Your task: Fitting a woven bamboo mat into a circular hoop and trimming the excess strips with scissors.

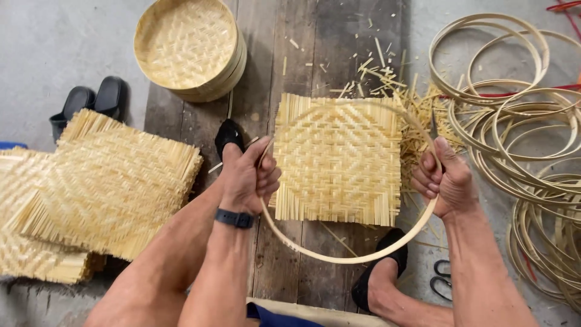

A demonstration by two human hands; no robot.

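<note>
Your left hand (249,177) was curled into a fist, thumb up, a dark band on its wrist. Your right hand (440,178) was also clenched, thumb raised. Both forearms reached forward, well apart, elbows bent toward you.

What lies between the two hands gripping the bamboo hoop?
In the head view, a square woven bamboo mat lies on the wooden planks between the left hand and the right hand, inside the bamboo hoop.

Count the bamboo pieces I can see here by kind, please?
Woven square mats: at least 3, one under the hoop, a stack at left
Round woven trays: 1 stack
Hoop held in both hands: 1
Loose hoops: too tangled to count
Total countable: 5
</note>
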